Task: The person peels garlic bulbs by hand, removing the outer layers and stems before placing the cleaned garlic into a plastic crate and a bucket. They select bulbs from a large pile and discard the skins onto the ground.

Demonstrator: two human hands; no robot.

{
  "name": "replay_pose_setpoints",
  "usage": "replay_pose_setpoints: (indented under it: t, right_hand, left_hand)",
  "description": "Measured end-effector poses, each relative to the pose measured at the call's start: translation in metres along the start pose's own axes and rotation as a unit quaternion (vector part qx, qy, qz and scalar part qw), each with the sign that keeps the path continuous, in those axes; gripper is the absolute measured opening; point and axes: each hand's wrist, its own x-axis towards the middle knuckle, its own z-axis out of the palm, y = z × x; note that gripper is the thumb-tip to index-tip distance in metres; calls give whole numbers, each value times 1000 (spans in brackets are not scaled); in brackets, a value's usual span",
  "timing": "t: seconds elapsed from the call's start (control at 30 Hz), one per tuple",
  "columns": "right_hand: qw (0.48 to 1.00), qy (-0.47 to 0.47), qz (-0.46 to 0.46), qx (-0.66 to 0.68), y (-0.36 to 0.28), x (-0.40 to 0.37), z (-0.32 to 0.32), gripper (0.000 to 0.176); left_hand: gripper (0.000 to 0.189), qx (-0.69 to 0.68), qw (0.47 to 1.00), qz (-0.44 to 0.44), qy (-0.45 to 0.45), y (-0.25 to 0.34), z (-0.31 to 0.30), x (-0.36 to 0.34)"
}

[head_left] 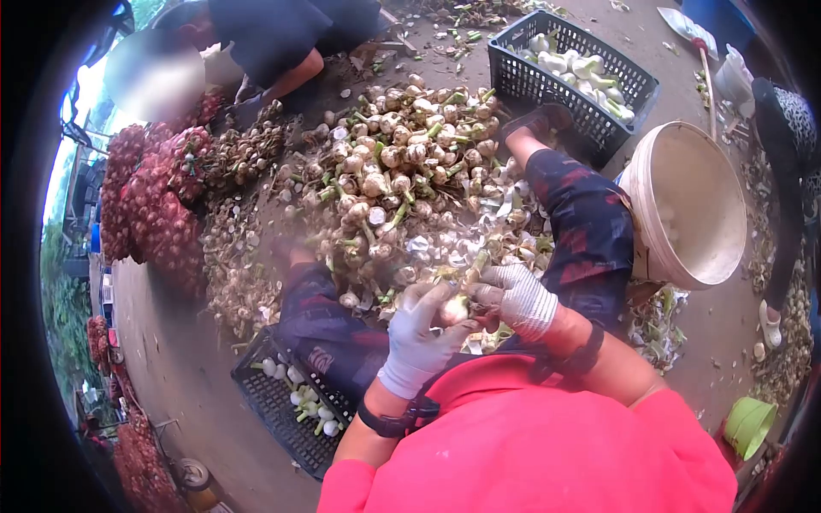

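Both my hands wear white gloves and meet low over the pile, close to my lap. A garlic bulb (454, 311) sits in my left hand (421, 329), whose fingers wrap around it. My right hand (515, 299) is closed at the bulb's stem (475, 267), its fingers pressed together; whether it also holds a small tool is hidden. Pale peelings lie just beyond my hands. In front of me, between my legs, spreads a heap of untrimmed garlic (389, 162) with dirty skins and greenish stems.
A black crate (556, 81) of cleaned garlic stands at the upper right, another crate (282, 410) at lower left. A white bucket (684, 205) leans by my right knee. Red net sacks (150, 205) lie left. Another person (274, 43) bends at the top. A green pot (749, 427) lies right.
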Motion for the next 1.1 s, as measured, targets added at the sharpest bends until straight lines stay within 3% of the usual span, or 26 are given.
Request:
replay_pose_setpoints:
  t: [0.07,0.1,0.13,0.17,0.2,0.23,0.27,0.3,0.33,0.37,0.4,0.43,0.47,0.53,0.67,0.8,0.87,0.9,0.93,1.0,1.03,1.07,1.1]
  right_hand:
    - [997,-53,-39,42,-12,-11,1,21]
    - [995,-72,-64,9,-11,-13,-1,22]
    - [995,-73,-66,9,-9,-13,0,22]
    - [993,-75,-76,50,-4,-12,1,23]
    - [989,-77,-83,91,3,-11,2,23]
    - [977,-100,-182,52,9,-6,5,26]
    - [977,-102,-182,51,12,-6,5,26]
    - [980,-86,-123,131,14,-8,5,27]
    - [974,-67,-63,209,7,-12,6,27]
    - [975,-87,-6,206,1,-17,-7,27]
    - [983,-61,-23,174,-1,-17,-9,27]
    - [995,-11,-77,59,0,-14,-8,26]
    - [989,40,-128,-57,0,-12,-6,26]
    - [996,32,-86,-16,-15,-17,-2,27]
    - [995,-4,10,103,-9,-13,-6,29]
    - [998,13,-27,50,3,-8,-3,24]
    - [998,48,-32,23,-2,-8,-4,23]
    - [998,39,5,52,-5,-8,-5,23]
    - [995,27,42,81,-7,-7,-6,24]
    - [998,24,10,57,5,-3,-7,22]
    - [999,24,0,31,3,-4,-6,22]
    - [1000,23,-9,4,0,-7,-6,22]
    - [1000,1,-17,-14,-7,-9,-6,21]
  left_hand:
    - [53,-66,997,-27,6,0,-5,-7]
    - [54,-271,947,-169,-19,4,-7,-11]
    - [55,-458,835,-301,-44,6,-9,-13]
    - [59,-524,800,-286,-61,4,-9,-16]
    - [59,-524,800,-286,-61,5,-5,-16]
    - [62,-612,713,-341,-27,8,1,-14]
    - [66,-688,613,-388,7,10,4,-13]
    - [67,-738,552,-385,-47,-13,8,-18]
    - [67,-738,551,-386,-48,-12,6,-15]
    - [68,-718,556,-411,-77,-9,5,-13]
    - [69,-698,560,-434,-105,-4,3,-10]
    - [53,-643,670,-370,-34,20,4,0]
    - [53,-642,669,-372,-36,14,5,-2]
    - [37,-435,860,-266,-4,0,11,-5]
    - [35,-396,884,-247,17,-2,12,-5]
    - [37,-380,870,-316,10,0,13,-2]
    - [44,-274,942,-191,6,7,13,2]
    - [51,-155,985,-80,-1,8,11,5]
    - [51,-155,985,-80,0,1,11,4]
    - [53,-54,998,-14,8,-17,14,0]
    - [47,-288,949,-127,29,-6,20,3]
    - [47,-289,948,-129,28,-12,21,2]
    - [47,-588,748,-307,-29,-23,23,-1]
